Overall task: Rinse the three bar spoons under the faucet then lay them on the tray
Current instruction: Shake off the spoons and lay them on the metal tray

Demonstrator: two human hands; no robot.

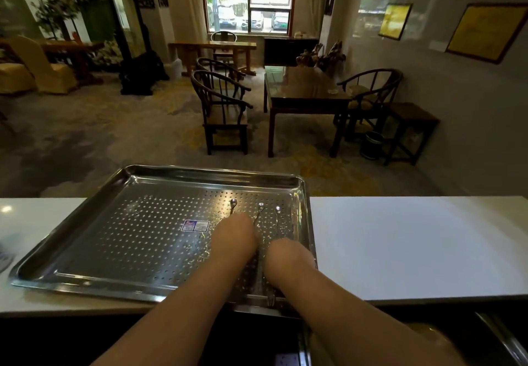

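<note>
Care is called for in laying down: the three slim steel bar spoons, lying at the right of the perforated stainless-steel tray, should be kept parallel and apart. Long axes run near-to-far, bowls toward the far rim. What the left hand and right hand grip cannot be told.

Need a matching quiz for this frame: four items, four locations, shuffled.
Items
1. perforated stainless-steel tray
2. blue-and-white rectangular sticker
3. three slim metal bar spoons
4. dark round-backed wooden chair

Locations
A. stuck to the tray floor, near its middle
B. standing on the patterned carpet past the tray
C. resting on the white countertop
D. lying in the tray's right part, bowls pointing away from the person

Pairs: 1-C, 2-A, 3-D, 4-B
</note>
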